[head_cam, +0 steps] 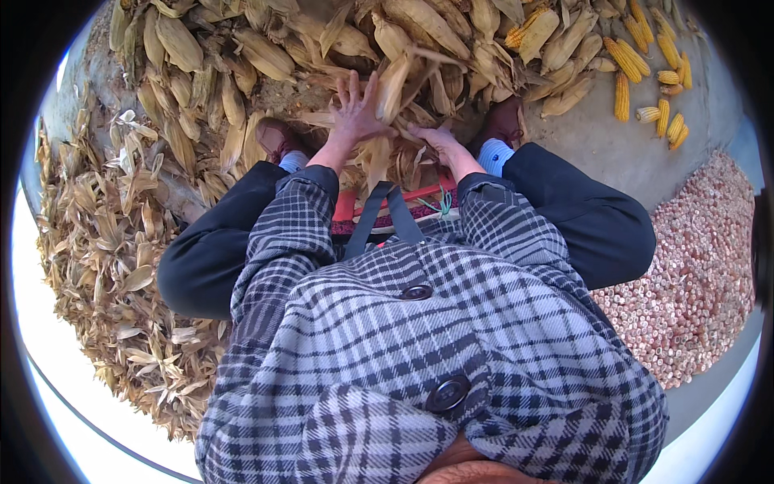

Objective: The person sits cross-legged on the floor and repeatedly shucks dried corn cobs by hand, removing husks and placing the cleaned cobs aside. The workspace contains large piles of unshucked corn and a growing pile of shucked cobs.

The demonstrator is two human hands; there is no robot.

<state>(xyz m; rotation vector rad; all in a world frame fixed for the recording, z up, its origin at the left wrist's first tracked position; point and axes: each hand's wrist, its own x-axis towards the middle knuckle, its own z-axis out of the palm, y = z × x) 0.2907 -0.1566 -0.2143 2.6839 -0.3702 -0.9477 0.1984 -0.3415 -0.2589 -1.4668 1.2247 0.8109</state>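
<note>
Between my shoes, an ear of corn in its dry husk stands tilted, its stalk end pointing up and to the right. My left hand is at its left side with the fingers spread and the thumb near its lower end. My right hand is just to the right of that lower end, with fingers near loose husk leaves; whether it grips one is hard to tell. Loose dry husks hang below both hands, over a red seat frame between my legs.
Unhusked ears are heaped in front of me. Bare yellow corn cobs lie on the concrete floor at the upper right. Stripped husks form a large pile on the left. A heap of small reddish pieces is at the right.
</note>
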